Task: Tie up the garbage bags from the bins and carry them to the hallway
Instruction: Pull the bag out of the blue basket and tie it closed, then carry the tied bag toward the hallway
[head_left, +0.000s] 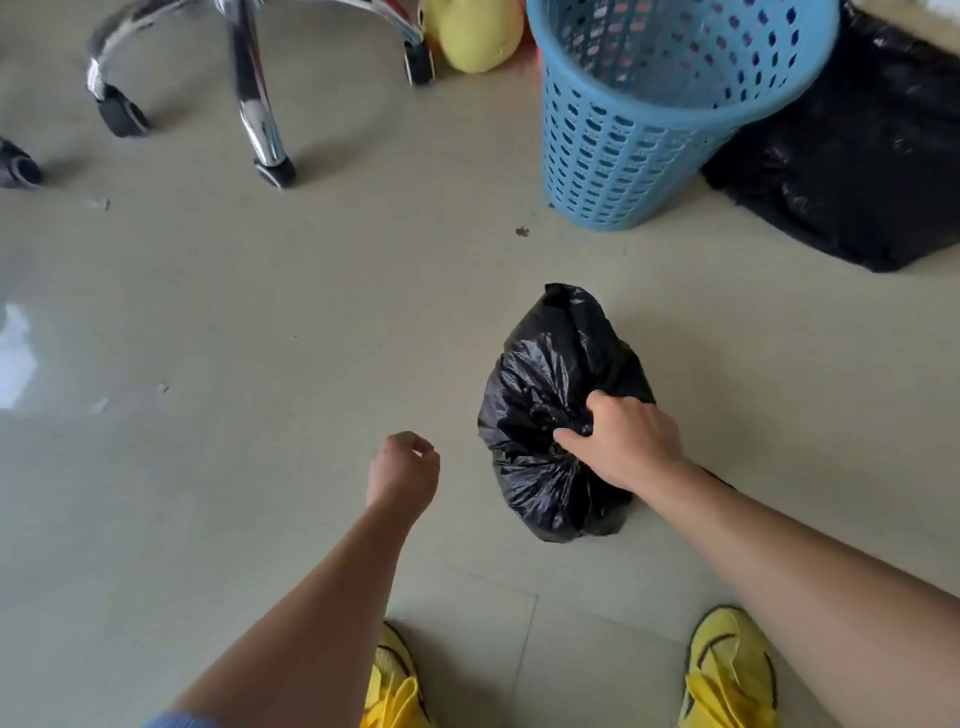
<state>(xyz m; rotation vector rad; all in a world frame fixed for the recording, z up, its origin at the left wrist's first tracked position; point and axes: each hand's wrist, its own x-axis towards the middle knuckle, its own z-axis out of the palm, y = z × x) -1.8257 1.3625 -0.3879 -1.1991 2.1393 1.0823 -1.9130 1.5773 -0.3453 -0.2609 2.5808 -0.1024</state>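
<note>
On the floor (260, 312) under the right grip (618, 441) sits a black garbage bag (545, 374), its gathered neck clenched, likely for lifting. The left grip (405, 467) hangs beside it, loosely curled, empty. Beyond stands the blue bin (649, 130).

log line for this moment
right hand grips black bag at gathered top | left hand loosely curled, holds nothing | blue bin beyond bag
</note>
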